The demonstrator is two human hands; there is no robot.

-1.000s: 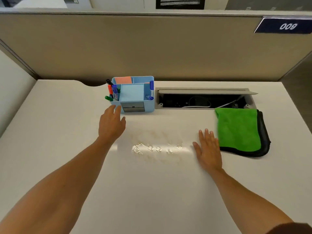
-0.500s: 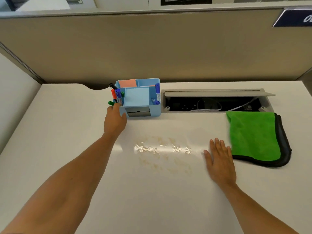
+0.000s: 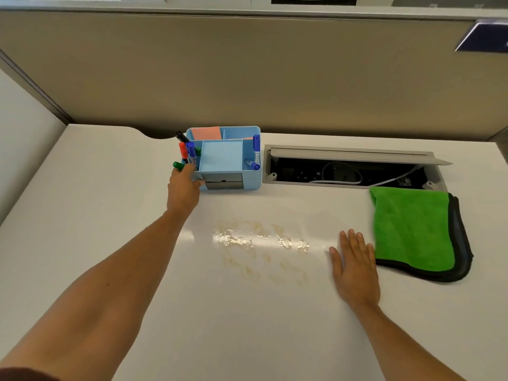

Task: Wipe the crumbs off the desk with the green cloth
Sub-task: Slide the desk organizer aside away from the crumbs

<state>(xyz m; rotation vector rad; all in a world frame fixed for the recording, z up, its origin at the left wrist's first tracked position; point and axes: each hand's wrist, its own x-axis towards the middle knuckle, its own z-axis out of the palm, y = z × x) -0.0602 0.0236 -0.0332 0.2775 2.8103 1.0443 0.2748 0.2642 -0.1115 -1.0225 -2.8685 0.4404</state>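
A folded green cloth [image 3: 412, 229] with a black edge lies on the white desk [image 3: 82, 215] at the right. Pale crumbs [image 3: 258, 243] are scattered across the desk's middle. My right hand [image 3: 354, 268] rests flat on the desk, fingers together, just left of the cloth and right of the crumbs; it holds nothing. My left hand [image 3: 184, 188] reaches forward and grips the front left corner of the blue organizer [image 3: 228, 160], thumb on its front face.
The blue organizer holds several markers and sticky notes. Behind the cloth an open cable hatch [image 3: 351, 169] is sunk into the desk, with white cables inside. A beige partition [image 3: 247, 78] closes off the back.
My left hand moved forward from the bare desk and took hold of the organizer's corner. My right hand stayed flat beside the cloth. The camera shifted left.
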